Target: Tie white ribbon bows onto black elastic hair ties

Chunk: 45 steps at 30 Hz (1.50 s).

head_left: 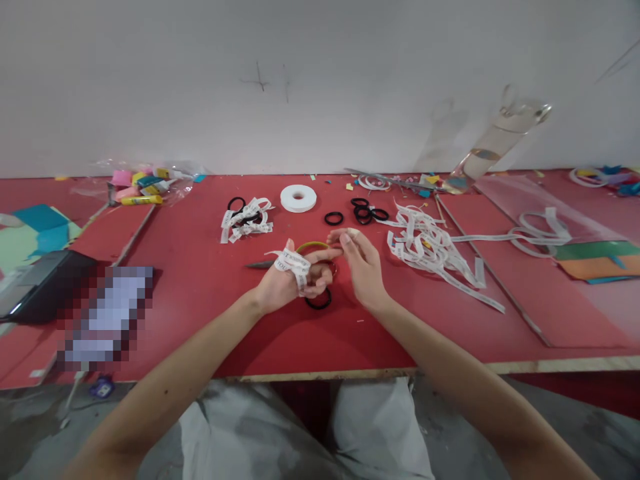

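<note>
White ribbon with printed lettering loops around the thumb side of my left hand, whose index finger points right while the other fingers curl in. Close to that fingertip is my right hand, its thumb and fingers drawn together; whatever they pinch is too small to make out. Under my left hand lie scissors, mostly hidden, with a yellow-green handle edge showing. Just below it, a black hair tie rests on the red table.
Beyond my hands are a ribbon roll, black hair ties and ties with ribbon bows. Tangled ribbon spreads on the right, near a leaning clear bottle. Left are a phone and a dark case.
</note>
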Tool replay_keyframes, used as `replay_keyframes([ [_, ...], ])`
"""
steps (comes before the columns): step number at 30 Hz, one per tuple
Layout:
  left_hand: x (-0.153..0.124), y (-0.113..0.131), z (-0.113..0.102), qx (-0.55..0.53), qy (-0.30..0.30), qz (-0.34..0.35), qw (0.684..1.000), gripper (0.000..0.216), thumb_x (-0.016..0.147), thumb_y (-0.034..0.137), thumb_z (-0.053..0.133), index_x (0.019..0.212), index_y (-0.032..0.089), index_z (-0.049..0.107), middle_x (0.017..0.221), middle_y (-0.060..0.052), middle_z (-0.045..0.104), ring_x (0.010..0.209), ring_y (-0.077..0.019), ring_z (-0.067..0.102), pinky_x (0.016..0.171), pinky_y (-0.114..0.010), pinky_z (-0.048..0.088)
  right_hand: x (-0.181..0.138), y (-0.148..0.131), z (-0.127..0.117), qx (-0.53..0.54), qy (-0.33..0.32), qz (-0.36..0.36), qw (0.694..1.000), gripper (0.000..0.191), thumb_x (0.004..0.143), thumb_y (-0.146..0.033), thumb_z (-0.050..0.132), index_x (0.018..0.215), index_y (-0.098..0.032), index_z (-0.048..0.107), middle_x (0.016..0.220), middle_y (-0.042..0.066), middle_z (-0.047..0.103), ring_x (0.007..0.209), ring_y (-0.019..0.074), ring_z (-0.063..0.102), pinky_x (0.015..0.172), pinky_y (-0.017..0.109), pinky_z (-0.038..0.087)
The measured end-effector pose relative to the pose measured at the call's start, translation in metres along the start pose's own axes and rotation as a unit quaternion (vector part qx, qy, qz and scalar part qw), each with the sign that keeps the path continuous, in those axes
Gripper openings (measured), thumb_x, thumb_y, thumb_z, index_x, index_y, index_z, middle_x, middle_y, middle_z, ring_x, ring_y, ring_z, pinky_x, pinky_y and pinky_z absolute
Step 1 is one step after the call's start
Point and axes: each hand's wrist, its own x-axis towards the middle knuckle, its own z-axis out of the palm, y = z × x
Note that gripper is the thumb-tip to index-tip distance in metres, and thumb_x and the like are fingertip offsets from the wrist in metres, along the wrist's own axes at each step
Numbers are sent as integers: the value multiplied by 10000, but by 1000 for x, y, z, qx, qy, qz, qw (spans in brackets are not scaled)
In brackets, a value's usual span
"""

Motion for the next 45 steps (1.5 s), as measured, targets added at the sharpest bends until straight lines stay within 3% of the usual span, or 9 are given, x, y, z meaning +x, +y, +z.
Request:
replay_keyframes([
  [3,1,0,-2,-30,49,10,998,729,893,710,322,1212,125,618,730,-38,515,567,-121,384,532,-248,281,-6,-7,0,-141,-76,-113,981,222,893,-352,624,1083,-239,629,1102,68,632,1093,211,603,1005,407,486],
  [6,2,-2,-2,-40,87,-3,995,618,930,650,326,1018,149,677,752,-43,548,605,-127,440,546,-240,339,-12,-12,4,-213,-168,-164,949,444,824,-256,696,1246,-249,557,1276,105,559,1260,252,508,1087,449,424],
  [17,3,-2,8,-79,185,-50,978,470,945,567,415,726,166,524,729,-15,563,574,-107,478,549,-236,402,-15,0,6,-227,-194,-134,945,414,841,-197,660,1240,-260,570,1249,107,542,1199,243,548,984,403,512],
  [25,1,-12,-7,82,108,-20,991,583,862,688,449,954,140,627,885,-72,608,650,-116,433,574,-240,322,-17,1,8,-256,-189,-215,923,297,901,-212,599,1194,-248,568,1184,111,592,1161,245,551,993,433,484],
  [29,-7,-9,-12,237,101,-11,966,632,820,712,518,1084,150,632,989,-90,614,827,-173,503,670,-272,381,-14,-4,5,-202,-194,-235,931,271,876,-215,634,1137,-242,565,1138,103,605,1124,238,584,973,425,498],
  [32,-13,2,-11,316,88,1,945,630,770,664,631,1128,145,639,1016,-86,627,999,-247,530,800,-322,424,-10,-9,0,-177,-251,-271,912,226,871,-212,625,1093,-239,588,1152,107,613,1161,250,571,1003,451,482],
  [36,-13,13,-8,402,-4,42,915,581,842,623,571,1211,178,628,1134,-104,632,1166,-287,521,976,-405,417,-6,-10,-4,-187,-285,-301,890,218,906,-245,562,1116,-252,617,1187,111,615,1195,256,547,1032,497,457],
  [40,-10,14,-6,436,-45,68,896,514,889,591,521,1227,220,634,1249,-109,603,1287,-290,466,1100,-445,341,-6,-6,-3,-196,-264,-321,888,137,905,-303,592,1016,-274,666,1187,87,635,1252,268,509,1037,524,448],
  [45,-8,14,0,439,-55,67,894,542,885,628,495,1188,206,651,1251,-113,600,1289,-296,462,1096,-449,355,-8,-8,-3,-206,-254,-312,892,175,928,-304,531,1024,-299,676,1212,67,652,1307,286,465,1063,572,414],
])
